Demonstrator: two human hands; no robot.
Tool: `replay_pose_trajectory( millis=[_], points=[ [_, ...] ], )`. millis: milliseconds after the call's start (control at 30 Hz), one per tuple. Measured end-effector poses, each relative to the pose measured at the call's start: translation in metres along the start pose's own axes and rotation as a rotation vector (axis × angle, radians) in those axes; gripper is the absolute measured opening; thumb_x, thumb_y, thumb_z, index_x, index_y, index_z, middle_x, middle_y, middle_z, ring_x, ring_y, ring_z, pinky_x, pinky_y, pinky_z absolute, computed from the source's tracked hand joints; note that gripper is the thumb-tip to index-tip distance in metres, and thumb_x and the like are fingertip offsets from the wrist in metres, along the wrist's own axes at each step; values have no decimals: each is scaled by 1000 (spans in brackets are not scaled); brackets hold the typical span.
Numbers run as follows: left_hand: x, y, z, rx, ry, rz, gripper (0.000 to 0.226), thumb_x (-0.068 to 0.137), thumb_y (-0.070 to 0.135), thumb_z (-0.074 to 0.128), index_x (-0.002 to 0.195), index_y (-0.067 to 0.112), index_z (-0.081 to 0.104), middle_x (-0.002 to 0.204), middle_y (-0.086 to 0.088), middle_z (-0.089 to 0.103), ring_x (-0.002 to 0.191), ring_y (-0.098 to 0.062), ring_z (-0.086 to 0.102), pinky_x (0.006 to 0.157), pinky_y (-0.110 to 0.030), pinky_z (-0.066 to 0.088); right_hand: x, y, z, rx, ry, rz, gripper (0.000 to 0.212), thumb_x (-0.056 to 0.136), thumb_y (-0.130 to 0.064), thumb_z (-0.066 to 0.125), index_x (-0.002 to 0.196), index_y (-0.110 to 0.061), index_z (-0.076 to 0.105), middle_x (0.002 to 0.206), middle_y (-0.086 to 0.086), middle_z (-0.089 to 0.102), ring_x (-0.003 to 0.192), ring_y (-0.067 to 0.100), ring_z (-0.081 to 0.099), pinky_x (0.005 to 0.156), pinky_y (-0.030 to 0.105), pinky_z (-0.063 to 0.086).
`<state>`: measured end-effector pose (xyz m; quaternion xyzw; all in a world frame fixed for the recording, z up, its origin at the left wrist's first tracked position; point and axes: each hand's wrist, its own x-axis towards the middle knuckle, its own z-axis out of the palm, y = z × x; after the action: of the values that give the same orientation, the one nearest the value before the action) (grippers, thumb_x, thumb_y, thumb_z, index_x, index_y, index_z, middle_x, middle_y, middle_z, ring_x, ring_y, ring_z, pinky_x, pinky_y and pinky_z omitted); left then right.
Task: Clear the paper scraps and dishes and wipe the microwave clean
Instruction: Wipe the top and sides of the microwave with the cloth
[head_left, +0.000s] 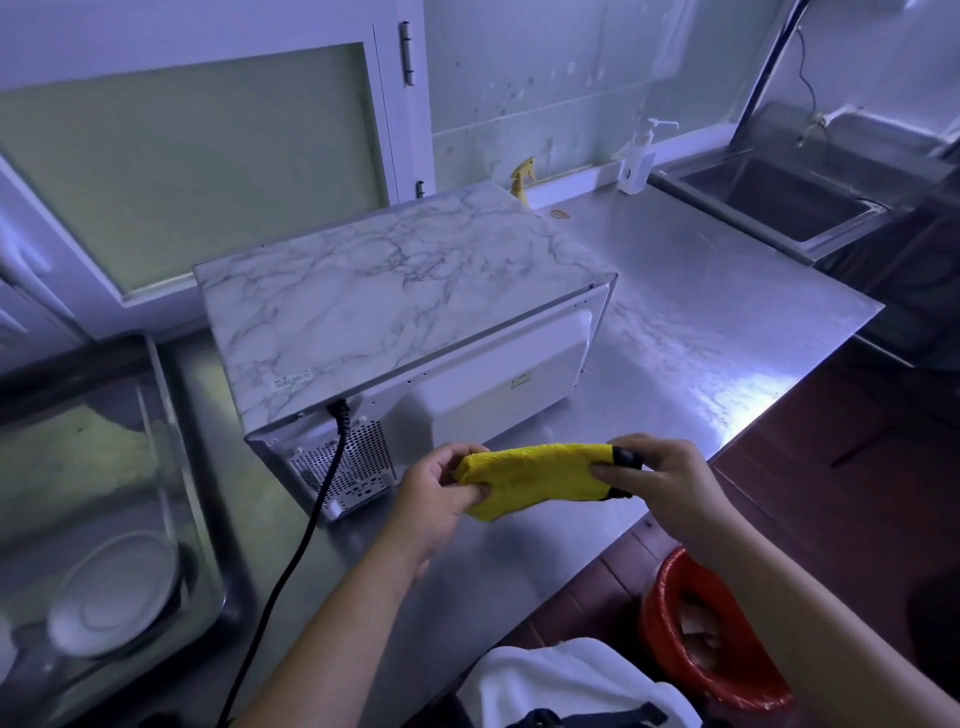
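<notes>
The microwave stands on the steel counter with its marble-patterned top up and its white back panel and vent grille turned toward me. A black power cord runs down from its back. In front of it I hold a folded yellow cloth with a black edge, stretched between both hands. My left hand pinches its left end. My right hand pinches its right end. White plates lie in the sink at lower left.
The left steel sink adjoins the counter. A second sink sits at the far right. A yellow spray bottle and a white pump bottle stand behind the microwave. A red bin with paper scraps stands on the floor at right.
</notes>
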<state>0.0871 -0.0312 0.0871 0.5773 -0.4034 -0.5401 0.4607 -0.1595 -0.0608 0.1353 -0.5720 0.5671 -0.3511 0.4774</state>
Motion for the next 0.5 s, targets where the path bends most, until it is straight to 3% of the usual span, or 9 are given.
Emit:
replay_pose_trajectory(
  millis=[100, 200, 367, 433, 500],
  points=[
    [0, -3, 0, 60, -47, 7, 38, 80, -15, 66, 98, 18, 70, 83, 4, 68, 73, -1, 63, 71, -19, 54, -2, 2, 3, -36, 4, 13, 15, 76, 0, 81, 79, 5, 68, 98, 17, 61, 70, 18, 57, 66, 38, 51],
    [0, -7, -2, 28, -64, 29, 38, 79, -18, 63, 99, 14, 71, 88, 0, 70, 81, -6, 65, 75, -21, 54, 0, 8, 2, -73, -22, 50, 23, 72, -2, 85, 82, -2, 65, 88, 19, 63, 65, 19, 58, 57, 35, 52],
    [3, -4, -7, -421, -150, -35, 39, 78, -15, 66, 111, 5, 64, 95, -4, 71, 88, -14, 68, 78, -22, 56, -5, 20, -6, -39, -75, 60, 25, 72, 2, 84, 81, -3, 61, 67, 3, 61, 63, 14, 56, 62, 31, 45],
    [5, -2, -8, -485, -123, -17, 40, 79, -18, 63, 112, 6, 62, 93, -2, 71, 85, -12, 68, 77, -19, 56, -8, 23, -9, 12, -85, 43, 25, 73, 7, 81, 80, -2, 58, 67, 7, 59, 65, 18, 53, 62, 31, 43],
    [5, 0, -8, -346, -104, 24, 46, 80, -23, 60, 112, 10, 64, 93, -2, 72, 84, -10, 67, 76, -19, 55, -9, 23, -10, 39, -83, 38, 24, 77, 8, 78, 82, -1, 57, 69, 21, 58, 68, 21, 51, 64, 36, 41]
  ],
)
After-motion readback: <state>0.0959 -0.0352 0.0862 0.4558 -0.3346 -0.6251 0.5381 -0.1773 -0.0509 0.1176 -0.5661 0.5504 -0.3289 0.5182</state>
